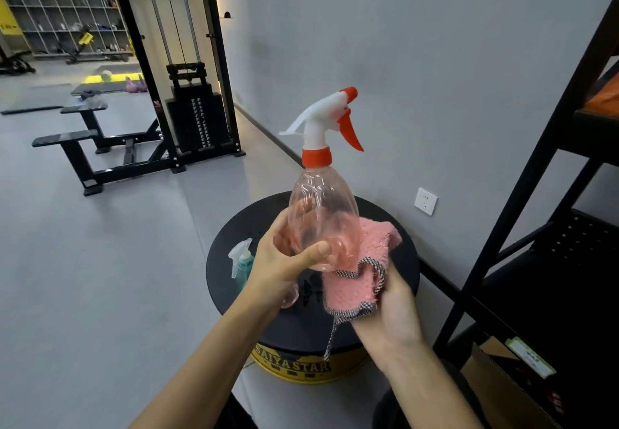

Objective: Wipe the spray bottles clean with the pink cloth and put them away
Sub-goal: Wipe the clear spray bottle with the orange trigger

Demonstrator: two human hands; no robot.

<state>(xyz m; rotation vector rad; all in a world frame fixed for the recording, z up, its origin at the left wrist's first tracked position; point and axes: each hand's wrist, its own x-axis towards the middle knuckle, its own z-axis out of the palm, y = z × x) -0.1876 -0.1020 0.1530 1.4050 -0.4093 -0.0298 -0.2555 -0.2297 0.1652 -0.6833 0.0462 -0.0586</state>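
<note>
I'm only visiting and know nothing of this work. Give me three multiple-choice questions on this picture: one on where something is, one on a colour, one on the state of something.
1. Where is the teal bottle?
A. On a chair
B. On the black stand
C. In a sink

2. What colour is the trigger of the clear bottle?
A. Blue
B. Green
C. Orange

3. How is the clear bottle?
A. Lying on its side
B. Held upright
C. Standing in a sink

Answers:
1 B: it stands on the stand's top, just beside the left hand.
2 C: the trigger under the white spray head is plainly orange.
3 B: the left hand grips its base, spray head up, while the right hand holds the cloth against its lower side.
</note>
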